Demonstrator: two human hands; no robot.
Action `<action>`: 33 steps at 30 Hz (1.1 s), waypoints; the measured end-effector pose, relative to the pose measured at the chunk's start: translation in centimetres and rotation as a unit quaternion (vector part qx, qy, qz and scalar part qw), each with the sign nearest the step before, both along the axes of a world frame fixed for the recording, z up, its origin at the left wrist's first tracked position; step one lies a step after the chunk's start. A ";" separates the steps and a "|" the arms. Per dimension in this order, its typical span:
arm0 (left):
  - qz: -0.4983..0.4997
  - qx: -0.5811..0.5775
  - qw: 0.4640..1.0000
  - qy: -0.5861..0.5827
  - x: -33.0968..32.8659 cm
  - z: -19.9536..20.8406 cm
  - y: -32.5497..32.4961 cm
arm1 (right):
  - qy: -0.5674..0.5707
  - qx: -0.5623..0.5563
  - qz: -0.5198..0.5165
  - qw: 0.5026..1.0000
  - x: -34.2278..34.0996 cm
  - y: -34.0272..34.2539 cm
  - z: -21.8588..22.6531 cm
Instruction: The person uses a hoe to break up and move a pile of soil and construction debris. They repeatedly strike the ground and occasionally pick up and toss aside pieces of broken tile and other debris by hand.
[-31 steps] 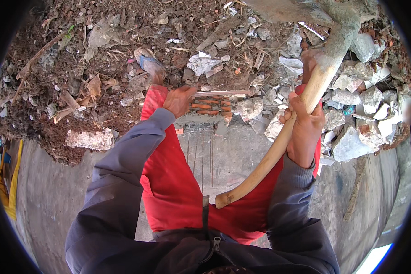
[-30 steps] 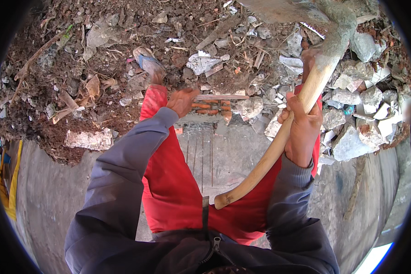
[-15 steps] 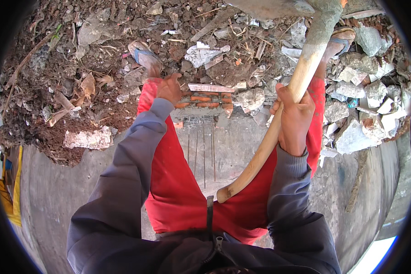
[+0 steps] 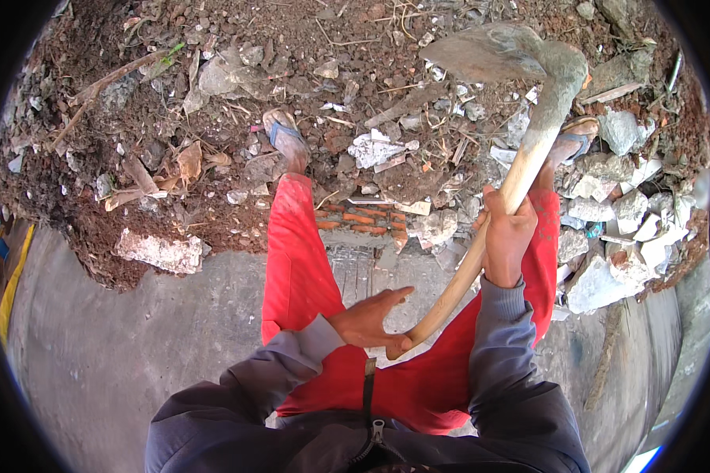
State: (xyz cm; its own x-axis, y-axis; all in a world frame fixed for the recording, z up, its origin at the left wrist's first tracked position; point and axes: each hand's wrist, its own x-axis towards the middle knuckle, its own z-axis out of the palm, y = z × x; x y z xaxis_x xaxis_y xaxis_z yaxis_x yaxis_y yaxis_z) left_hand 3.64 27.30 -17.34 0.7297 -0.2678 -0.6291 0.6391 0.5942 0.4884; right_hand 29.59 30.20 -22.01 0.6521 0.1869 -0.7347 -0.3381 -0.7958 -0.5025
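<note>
A hoe with a curved wooden handle (image 4: 528, 162) slants across the right half of the view. Its broad, dirt-coated metal blade (image 4: 485, 52) is up at the far end, over the soil. My right hand (image 4: 509, 236) is closed round the middle of the handle. Close to the handle's near end is my left hand (image 4: 367, 319), open, its fingers stretched out and the thumb apart from them. The thumb seems to touch the handle's tip, though I cannot tell for sure.
A mound of brown soil (image 4: 237, 181) with rubble and twigs spreads ahead, and my sandalled feet are on it. Broken concrete chunks (image 4: 607, 280) are piled at right. Exposed bricks (image 4: 363, 221) edge the mound above a grey concrete surface (image 4: 173, 339). A whitish slab (image 4: 162, 251) lies at left.
My left hand has come back from beside my left knee to the handle's near end, its fingers now stretched out. My right hand keeps its grip; more of the blade now shows.
</note>
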 end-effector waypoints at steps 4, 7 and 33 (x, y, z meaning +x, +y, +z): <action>0.073 0.088 0.977 0.182 2.8 4.1 -6.1 | 0.021 0.061 -0.042 0.997 -1.8 0.8 0.5; 0.127 0.292 0.926 0.204 2.2 1.1 -7.2 | 0.036 0.119 -0.043 0.991 -2.4 4.5 0.7; 0.122 0.556 0.779 0.262 -0.1 -4.0 -3.5 | 0.078 0.147 -0.190 0.968 -3.6 8.5 3.3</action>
State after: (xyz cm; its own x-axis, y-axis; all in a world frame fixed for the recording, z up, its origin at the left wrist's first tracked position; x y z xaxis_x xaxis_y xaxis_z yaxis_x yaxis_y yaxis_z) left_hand 3.52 23.78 -21.33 0.2388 0.7625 -0.6013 0.8583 0.1238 0.4979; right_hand 25.95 38.66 -18.75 0.6002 0.1712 -0.7813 -0.6678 -0.4304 -0.6074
